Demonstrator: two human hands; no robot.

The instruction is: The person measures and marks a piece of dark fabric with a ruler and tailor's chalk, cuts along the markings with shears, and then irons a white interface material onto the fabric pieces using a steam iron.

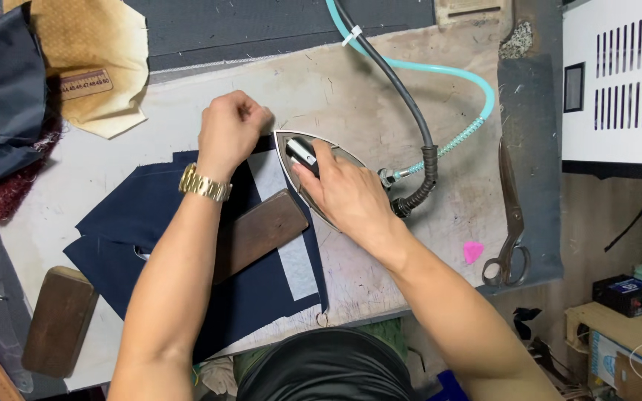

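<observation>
The right hand [347,194] was wrapped around the handle of a steam iron [313,172], whose pointed soleplate sat at the right edge of a navy fabric piece [150,215] spread on the worn tabletop [351,89]. The left hand [230,130], curled into a loose fist, pressed on the fabric's upper edge just beside the iron's tip, though whether it pinched the cloth could not be told. A wooden block [258,232] lay on the fabric between the forearms, and scissors [510,223] lay well apart on the right.

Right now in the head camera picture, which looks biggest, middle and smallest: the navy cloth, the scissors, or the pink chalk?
1. Navy cloth, clearly biggest.
2. Scissors, middle.
3. Pink chalk, smallest.
</observation>
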